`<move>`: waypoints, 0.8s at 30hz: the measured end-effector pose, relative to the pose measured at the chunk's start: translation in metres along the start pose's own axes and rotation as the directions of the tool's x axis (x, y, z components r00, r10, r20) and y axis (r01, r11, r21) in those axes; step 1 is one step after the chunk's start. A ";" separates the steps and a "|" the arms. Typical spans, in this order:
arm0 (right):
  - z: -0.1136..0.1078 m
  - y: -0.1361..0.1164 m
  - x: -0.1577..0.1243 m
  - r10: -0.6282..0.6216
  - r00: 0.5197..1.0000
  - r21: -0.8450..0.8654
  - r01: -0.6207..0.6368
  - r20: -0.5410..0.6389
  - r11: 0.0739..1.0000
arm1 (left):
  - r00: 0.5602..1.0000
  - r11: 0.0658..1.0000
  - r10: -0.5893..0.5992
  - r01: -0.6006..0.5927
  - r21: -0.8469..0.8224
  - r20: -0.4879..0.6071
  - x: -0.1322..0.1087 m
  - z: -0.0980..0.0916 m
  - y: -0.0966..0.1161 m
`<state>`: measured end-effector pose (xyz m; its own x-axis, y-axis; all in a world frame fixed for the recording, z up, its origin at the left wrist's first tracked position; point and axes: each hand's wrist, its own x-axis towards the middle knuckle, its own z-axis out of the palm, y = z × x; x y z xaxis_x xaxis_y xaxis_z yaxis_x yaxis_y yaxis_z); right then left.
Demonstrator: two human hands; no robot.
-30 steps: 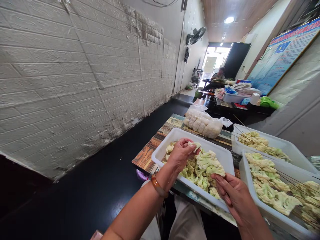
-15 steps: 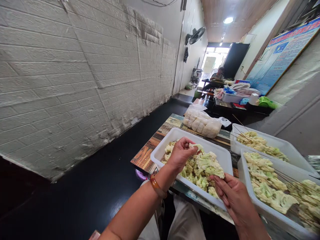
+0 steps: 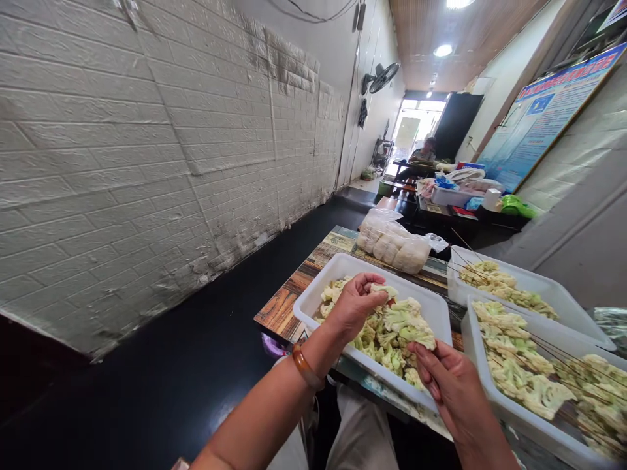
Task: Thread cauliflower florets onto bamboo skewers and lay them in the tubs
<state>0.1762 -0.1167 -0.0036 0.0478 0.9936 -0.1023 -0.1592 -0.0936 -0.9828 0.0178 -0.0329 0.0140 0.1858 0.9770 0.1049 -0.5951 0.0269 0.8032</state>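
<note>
Above the white tub (image 3: 441, 313), my left hand (image 3: 356, 305), with a brown bangle at the wrist, pinches a small cauliflower floret (image 3: 383, 288). My right hand (image 3: 448, 375) grips the near edge of a larger pale-green cauliflower floret (image 3: 409, 323) between thumb and fingers. Loose cauliflower pieces (image 3: 386, 356) lie in the tub beneath both hands. Whether a skewer is in either hand cannot be made out. To the right, a second white tub (image 3: 477, 365) holds cauliflower threaded on thin skewers (image 3: 563, 349).
Behind it, another white tub (image 3: 563, 294) contains more skewered cauliflower. A clear bag of pale round items (image 3: 396, 245) lies on the wood-patterned table (image 3: 281, 303). Farther back, a cluttered table (image 3: 438, 209) stands before a seated person (image 3: 425, 153). A white brick-textured wall (image 3: 196, 143) runs along the left.
The view has shifted slightly, so the tubs and table appear a little lower and farther left. Both hands keep their holds on the cauliflower, with hardly any movement relative to the tub.
</note>
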 end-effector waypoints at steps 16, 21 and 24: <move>-0.001 0.002 -0.001 -0.010 1.000 -0.033 0.010 -0.002 0.999 | 0.995 0.996 -0.052 0.046 0.072 0.084 -0.002 -0.004 0.002; -0.001 0.002 -0.001 -0.013 1.000 -0.038 0.013 0.011 0.999 | 0.995 0.994 -0.058 0.050 0.100 0.087 -0.001 -0.005 0.001; 0.000 0.001 0.000 -0.017 1.000 -0.019 0.017 -0.004 1.000 | 0.993 0.992 -0.045 0.032 0.126 0.106 0.000 -0.005 -0.001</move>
<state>0.1765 -0.1171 -0.0048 0.0542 0.9948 -0.0857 -0.1393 -0.0775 -0.9872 0.0145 -0.0319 0.0099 0.2944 0.9468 0.1298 -0.4858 0.0313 0.8735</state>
